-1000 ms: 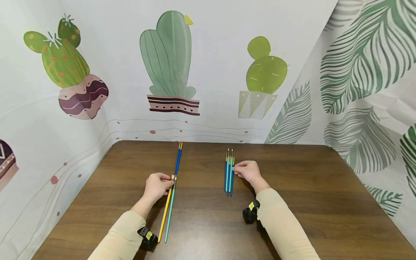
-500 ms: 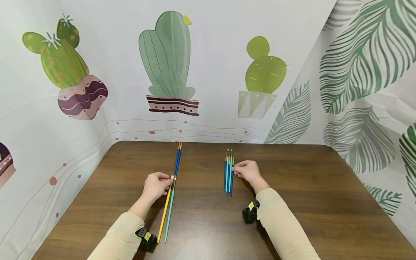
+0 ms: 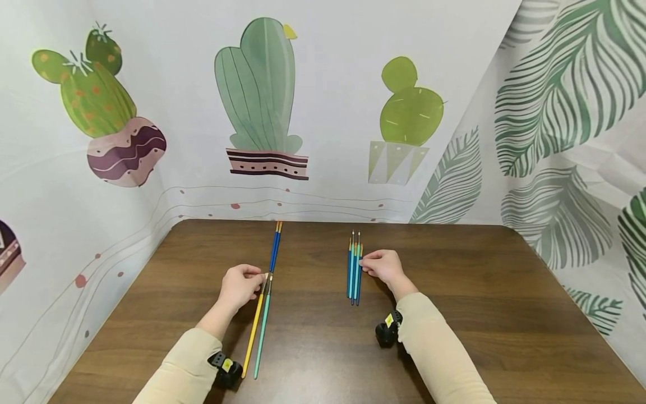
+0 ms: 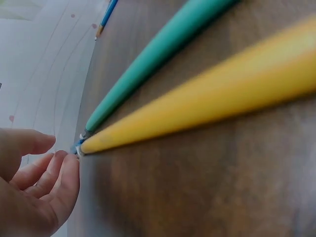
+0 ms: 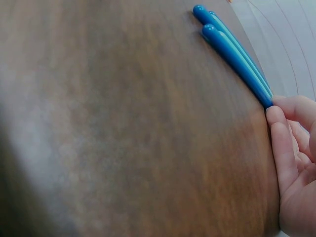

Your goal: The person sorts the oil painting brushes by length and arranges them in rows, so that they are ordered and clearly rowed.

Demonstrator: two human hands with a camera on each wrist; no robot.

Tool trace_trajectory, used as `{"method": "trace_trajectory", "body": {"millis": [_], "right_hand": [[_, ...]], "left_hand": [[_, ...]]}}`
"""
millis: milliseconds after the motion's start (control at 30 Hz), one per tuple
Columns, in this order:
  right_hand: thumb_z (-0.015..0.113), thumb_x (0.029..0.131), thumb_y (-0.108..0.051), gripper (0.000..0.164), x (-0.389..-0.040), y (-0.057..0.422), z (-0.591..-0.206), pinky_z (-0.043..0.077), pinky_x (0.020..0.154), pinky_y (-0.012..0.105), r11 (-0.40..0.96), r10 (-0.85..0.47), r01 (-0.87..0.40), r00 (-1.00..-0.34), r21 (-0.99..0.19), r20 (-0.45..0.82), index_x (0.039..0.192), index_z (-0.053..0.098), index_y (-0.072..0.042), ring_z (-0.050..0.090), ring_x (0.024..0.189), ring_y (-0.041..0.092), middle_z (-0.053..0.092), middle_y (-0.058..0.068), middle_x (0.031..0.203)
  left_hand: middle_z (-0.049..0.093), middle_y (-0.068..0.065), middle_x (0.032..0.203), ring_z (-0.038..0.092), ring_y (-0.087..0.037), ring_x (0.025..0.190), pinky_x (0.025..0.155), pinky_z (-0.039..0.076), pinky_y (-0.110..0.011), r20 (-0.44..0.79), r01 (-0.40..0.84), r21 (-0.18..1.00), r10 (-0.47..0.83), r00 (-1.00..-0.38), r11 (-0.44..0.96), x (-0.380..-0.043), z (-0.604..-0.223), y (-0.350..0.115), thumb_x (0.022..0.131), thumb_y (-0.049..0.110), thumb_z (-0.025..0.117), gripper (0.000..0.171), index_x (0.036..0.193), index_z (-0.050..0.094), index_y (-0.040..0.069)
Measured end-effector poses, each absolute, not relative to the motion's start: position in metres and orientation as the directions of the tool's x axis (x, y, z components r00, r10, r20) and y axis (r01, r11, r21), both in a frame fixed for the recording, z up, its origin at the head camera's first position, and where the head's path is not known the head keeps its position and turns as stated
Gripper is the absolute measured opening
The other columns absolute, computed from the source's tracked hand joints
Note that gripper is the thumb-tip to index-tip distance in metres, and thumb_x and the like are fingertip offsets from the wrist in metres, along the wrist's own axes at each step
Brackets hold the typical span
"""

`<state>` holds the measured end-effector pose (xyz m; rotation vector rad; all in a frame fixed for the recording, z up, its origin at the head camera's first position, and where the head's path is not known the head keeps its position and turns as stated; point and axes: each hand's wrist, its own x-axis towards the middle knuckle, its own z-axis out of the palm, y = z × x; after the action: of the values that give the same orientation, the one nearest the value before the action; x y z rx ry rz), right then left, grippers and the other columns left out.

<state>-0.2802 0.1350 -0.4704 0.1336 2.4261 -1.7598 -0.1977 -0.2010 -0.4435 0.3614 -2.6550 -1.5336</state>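
My left hand (image 3: 240,287) has its fingertips at the bristle end of a yellow paintbrush (image 3: 253,334). In the left wrist view its thumb stands apart from the fingers. A green paintbrush (image 3: 262,335) lies alongside, bristles pointing away. Just beyond their tips, two dark blue paintbrushes (image 3: 275,252) lie close together. Over to the right is a bundle of several blue and turquoise paintbrushes (image 3: 353,278). My right hand (image 3: 384,266) pinches the dark blue paintbrush (image 3: 359,283) at the bundle's right side, between thumb and forefinger near its ferrule.
The brown wooden table (image 3: 308,348) has rounded far corners. A white cloth (image 3: 338,112) printed with cacti and leaves hangs behind it. Each sleeve carries a small black wrist camera, seen as the left one (image 3: 229,373) and right one (image 3: 387,331).
My left hand has shifted slightly left at the yellow paintbrush's tip, and that brush's near end has edged left. The right hand and its bundle stay put.
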Motion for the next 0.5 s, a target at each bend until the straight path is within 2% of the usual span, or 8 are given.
{"method": "trace_trajectory", "body": {"millis": [167,367,500], "right_hand": [[0.072,0.08,-0.009,0.023,-0.28,0.135,-0.471,0.055,0.06,0.02,0.316,-0.012,0.153,-0.986,-0.936,-0.165,0.095,0.068,0.008,0.062,0.062,0.006,0.068,0.005,0.073],[0.072,0.08,-0.008,0.024,-0.281,0.136,-0.471,0.055,0.059,0.019,0.3,-0.018,0.147,-0.987,-0.943,-0.159,0.096,0.067,0.01,0.062,0.061,0.006,0.069,0.005,0.073],[0.072,0.08,-0.008,0.024,-0.28,0.135,-0.471,0.055,0.059,0.019,0.295,-0.014,0.153,-0.986,-0.943,-0.164,0.096,0.067,0.01,0.062,0.061,0.006,0.068,0.004,0.072]], "left_hand": [[0.07,-0.015,0.085,0.063,-0.013,0.065,0.054,0.054,-0.025,-0.037,-0.125,0.875,-0.194,-0.98,0.468,-0.199,-0.436,-0.196,0.086,0.011,0.064,0.023,0.103,0.064,-0.005],[0.068,-0.016,0.086,0.057,-0.013,0.056,0.051,0.048,-0.022,-0.029,-0.094,0.89,-0.15,-0.988,0.446,-0.204,-0.431,-0.183,0.086,0.013,0.064,0.026,0.107,0.065,-0.004],[0.066,-0.013,0.084,0.058,-0.017,0.058,0.05,0.046,-0.023,-0.024,-0.081,0.897,-0.136,-0.99,0.435,-0.208,-0.431,-0.172,0.086,0.013,0.065,0.027,0.108,0.065,-0.003]]}}
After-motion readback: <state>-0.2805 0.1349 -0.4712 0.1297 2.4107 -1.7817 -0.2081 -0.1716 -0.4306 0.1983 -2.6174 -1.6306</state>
